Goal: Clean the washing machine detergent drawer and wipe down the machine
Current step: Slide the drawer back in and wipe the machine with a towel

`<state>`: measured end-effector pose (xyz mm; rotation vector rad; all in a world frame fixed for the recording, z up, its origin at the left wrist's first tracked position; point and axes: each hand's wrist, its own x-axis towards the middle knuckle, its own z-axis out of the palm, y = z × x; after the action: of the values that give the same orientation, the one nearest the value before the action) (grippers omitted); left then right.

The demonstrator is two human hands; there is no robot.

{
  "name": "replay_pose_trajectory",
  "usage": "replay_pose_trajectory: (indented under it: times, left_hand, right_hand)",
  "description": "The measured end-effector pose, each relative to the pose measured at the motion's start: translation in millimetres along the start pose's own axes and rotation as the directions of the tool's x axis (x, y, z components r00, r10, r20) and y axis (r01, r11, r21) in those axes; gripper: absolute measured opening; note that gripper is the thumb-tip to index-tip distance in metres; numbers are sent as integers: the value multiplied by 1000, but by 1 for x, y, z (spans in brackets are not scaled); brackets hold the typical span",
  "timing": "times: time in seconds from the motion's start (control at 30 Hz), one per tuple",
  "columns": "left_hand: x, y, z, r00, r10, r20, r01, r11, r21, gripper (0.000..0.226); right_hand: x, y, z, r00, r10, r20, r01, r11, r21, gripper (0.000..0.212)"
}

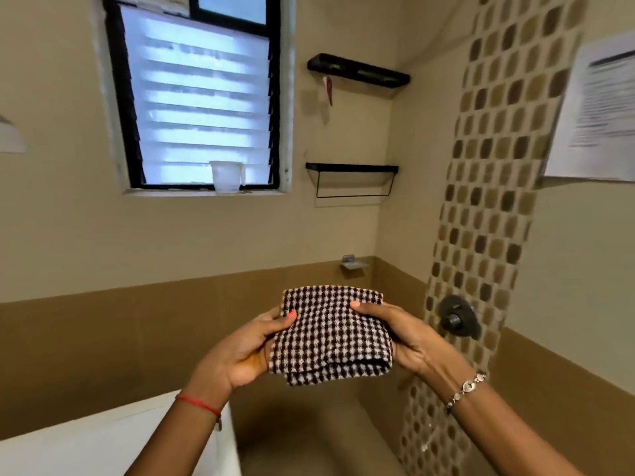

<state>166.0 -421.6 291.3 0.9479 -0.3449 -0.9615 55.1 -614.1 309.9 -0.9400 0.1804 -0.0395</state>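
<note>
A folded checked cloth [331, 334] is being held up in the air between both hands, in front of the brown band of the bathroom wall. It is being gripped at its left edge by the left hand [247, 352], thumb laid on top and fingers curled beneath. Its right edge is being gripped by the right hand [405, 334] in the same manner, so the cloth is being clamped from both sides. The cloth is being presented roughly flat, tilted toward the camera, with its thick folded edge nearest the person and its width running from hand to hand. A white flat-topped body [86, 438] is being shown at the lower left, below the left forearm and well beneath the cloth. It is being judged to be the washing machine, though this cannot be confirmed. The detergent drawer is not being shown. Any wiping move is being judged to call for a drop down and leftward, the left hand being the nearer one.
</note>
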Motion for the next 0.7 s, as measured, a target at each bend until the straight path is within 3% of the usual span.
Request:
replay_pose_trajectory:
  times: [0.13, 0.2, 0.3, 0.4, 0.7]
  left_hand:
    - [49, 3, 42, 998, 40, -57, -36, 997, 74, 27]
    - [75, 7, 59, 993, 63, -98, -48, 988, 145, 22]
    - [114, 17, 79, 988, 97, -121, -74, 980, 185, 20]
    - [151, 36, 90, 985, 125, -121, -105, 981, 161, 14]
    - [289, 104, 90, 905, 373, -202, -277, 880, 386, 23]
  right_hand:
    - [3, -46, -31, 993, -26, -111, 15, 995, -101, 46]
    - [7, -69, -42, 988, -10, -155, -9, 992, -124, 37]
    - [13, -110, -54, 995, 3, -99, -12, 995, -100, 20]
    - [29, -148, -62, 997, -29, -65, 16, 982, -187, 33]
    - [165, -236, -109, 941, -287, -177, 156, 836, -526, 23]
